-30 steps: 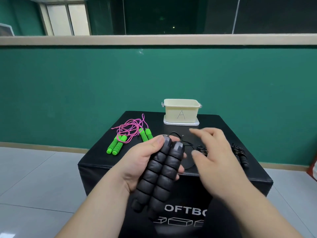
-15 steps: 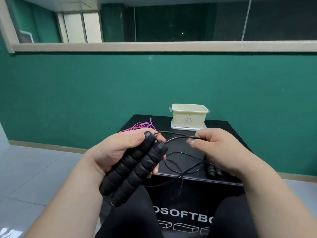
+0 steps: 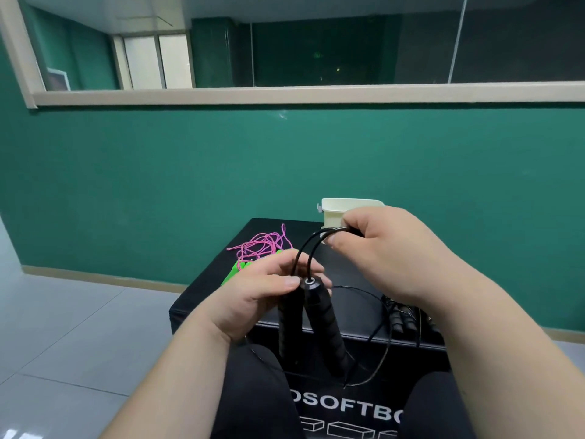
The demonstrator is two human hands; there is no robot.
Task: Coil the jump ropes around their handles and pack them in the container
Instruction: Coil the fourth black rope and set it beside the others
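Jump rope handles [image 3: 311, 324], two black ones with ribbed foam, are held side by side in the left hand [image 3: 253, 299]; its fingers [image 3: 292, 282] are closed around their upper ends, the thumb pressing on top. The long axis of the pair runs from the fingers down toward the person's lap, so the cord ends point up and away. From these ends two strands of the thin black cord [image 3: 305, 251] rise in an arc to the right hand [image 3: 380, 248], which is higher and further from the body. Its fingers [image 3: 335, 247] are narrow, pinching both strands together. The right hand is therefore the nearer one to the free cord, and I judge that it must carry the cord around the handles while the left hand keeps them steady.

The rest of the cord hangs slack in a loop below the handles, in front of the near edge of the black tabletop [image 3: 348, 267]. The container [image 3: 332, 213], cream coloured, stands at the far edge, partly hidden behind the right hand. A green-handled rope [image 3: 262, 248] with pink cord lies loose near the left edge, and another black rope [image 3: 402, 318] lies near the right corner; whether it is fully coiled I cannot tell.
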